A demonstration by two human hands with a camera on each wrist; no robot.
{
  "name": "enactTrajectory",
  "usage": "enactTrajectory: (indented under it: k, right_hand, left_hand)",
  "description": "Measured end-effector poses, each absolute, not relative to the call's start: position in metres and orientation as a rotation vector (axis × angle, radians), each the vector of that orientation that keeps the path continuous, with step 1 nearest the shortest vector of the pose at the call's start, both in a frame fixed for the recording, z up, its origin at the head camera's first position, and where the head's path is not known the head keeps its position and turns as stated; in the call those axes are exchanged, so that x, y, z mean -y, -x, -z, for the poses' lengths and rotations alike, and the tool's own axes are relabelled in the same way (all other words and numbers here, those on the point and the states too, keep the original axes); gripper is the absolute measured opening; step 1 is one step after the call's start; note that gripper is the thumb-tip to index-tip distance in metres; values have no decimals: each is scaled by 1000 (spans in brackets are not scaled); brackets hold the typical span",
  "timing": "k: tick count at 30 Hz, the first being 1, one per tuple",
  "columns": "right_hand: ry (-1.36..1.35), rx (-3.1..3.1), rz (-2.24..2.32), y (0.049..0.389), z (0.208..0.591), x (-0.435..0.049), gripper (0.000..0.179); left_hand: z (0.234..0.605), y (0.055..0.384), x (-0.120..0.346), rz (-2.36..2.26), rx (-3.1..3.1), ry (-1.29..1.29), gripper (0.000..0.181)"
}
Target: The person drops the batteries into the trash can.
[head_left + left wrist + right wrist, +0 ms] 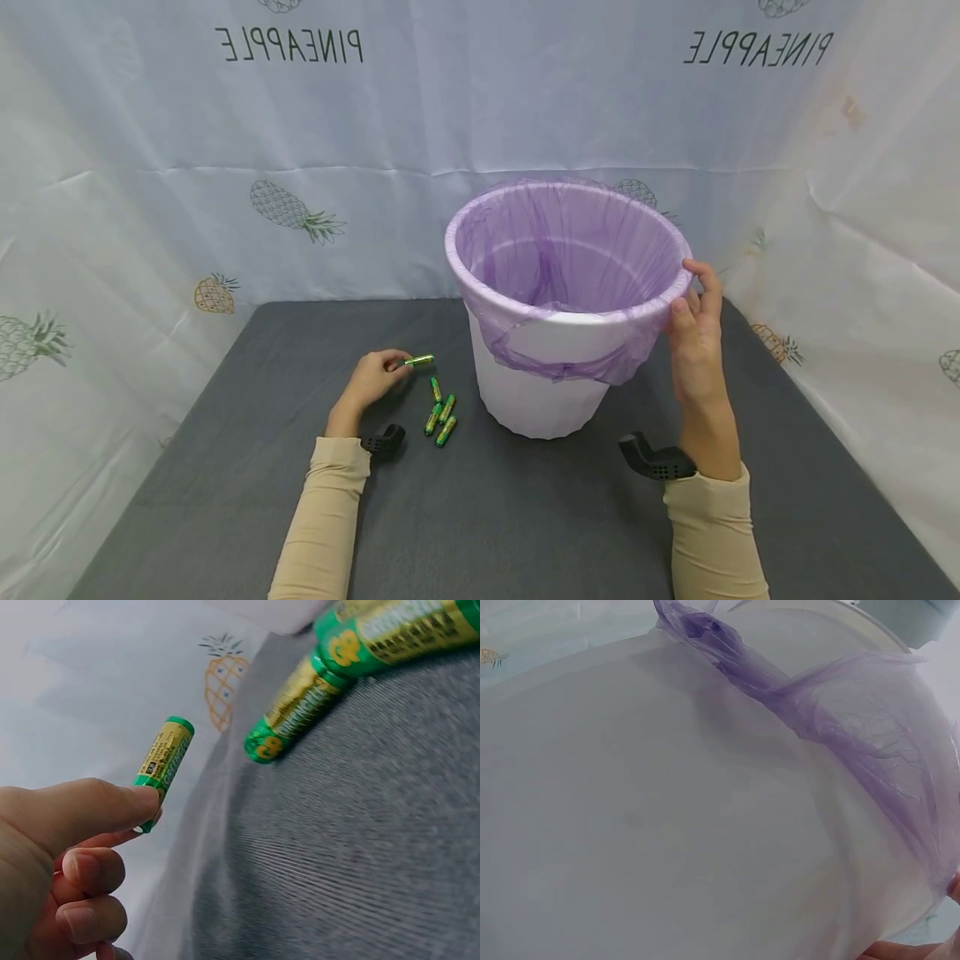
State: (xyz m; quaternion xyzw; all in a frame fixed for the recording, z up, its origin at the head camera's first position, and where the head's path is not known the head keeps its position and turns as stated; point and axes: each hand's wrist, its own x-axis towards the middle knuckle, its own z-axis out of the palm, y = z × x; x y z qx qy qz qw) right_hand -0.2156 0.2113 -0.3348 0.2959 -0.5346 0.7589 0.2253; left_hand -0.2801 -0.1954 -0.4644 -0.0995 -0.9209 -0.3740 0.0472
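Between thumb and fingers, my left hand (372, 379) pinches one green-and-gold battery (166, 756) by its end, held just over the table. Several more batteries (446, 431) of the same kind lie in a loose group right of that hand, and two of them (300, 705) show large in the left wrist view. A white bin (536, 400) stands to their right, lined with a thin purple bag (570, 258) folded over its rim. At the bin's right side my right hand (697, 350) grips the rim, thumb outside on the bag.
Dark grey cloth covers the table (480, 517). Pale curtains (405, 108) printed with pineapples hang behind and at both sides. Each wrist carries a black camera mount (656, 458), the right one close to the bin's lower right side.
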Motion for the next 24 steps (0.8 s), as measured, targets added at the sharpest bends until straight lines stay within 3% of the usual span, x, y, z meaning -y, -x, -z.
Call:
enactTrajectory:
  k: [24]
  right_hand:
    - [-795,1440,-2127,215,335,-210,46]
  left_hand:
    - [428,262,196,1119,2665,337,19]
